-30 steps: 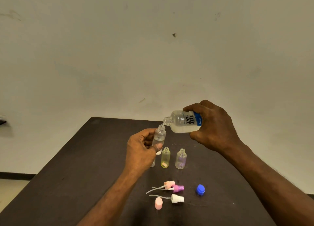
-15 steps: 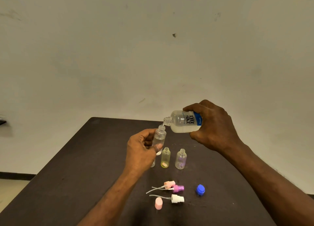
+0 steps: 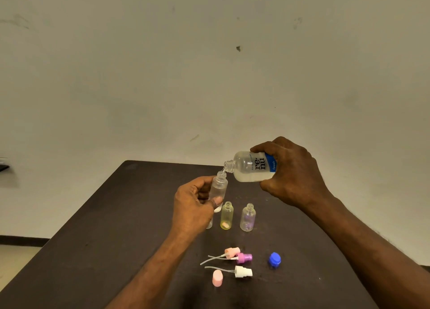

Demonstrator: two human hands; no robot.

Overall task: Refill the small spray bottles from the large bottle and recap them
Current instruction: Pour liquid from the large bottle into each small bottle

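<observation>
— In the middle?
— Big bottle (image 3: 251, 167), tipped on its side, mouth down over the little clear bottle (image 3: 218, 187). Thin trickle between the two mouths. Some clear water in the big one, low along its side.

— Held by?
— Right hand (image 3: 290, 174), wrapped tight round the fat end of the big bottle. Left hand (image 3: 193, 206), closed round the little clear bottle, thumb across the front. Both up above the table (image 3: 116, 215), hands apart, bottle mouths nearly touching.

— Under them?
— Two more little bottles standing up, no tops on. Yellow bottle (image 3: 226, 215) just right of the left hand, something pale at its bottom. Purple-tinted bottle (image 3: 248, 218) beside it, a small gap between. Another clear bit peeking out under the left hand, hard to tell what.

— Closer to the camera?
— Spray tops lying flat with long thin tubes pointing left. Peach spray top (image 3: 232, 253) touching the purple spray top (image 3: 244, 258). White spray top (image 3: 243, 272) just below those. Pink cap (image 3: 217, 278) lying left of the white one. Blue cap (image 3: 274, 259) off to the right, alone.

— Behind?
— Dark table, then a plain pale wall (image 3: 209, 76) with a few marks.
</observation>
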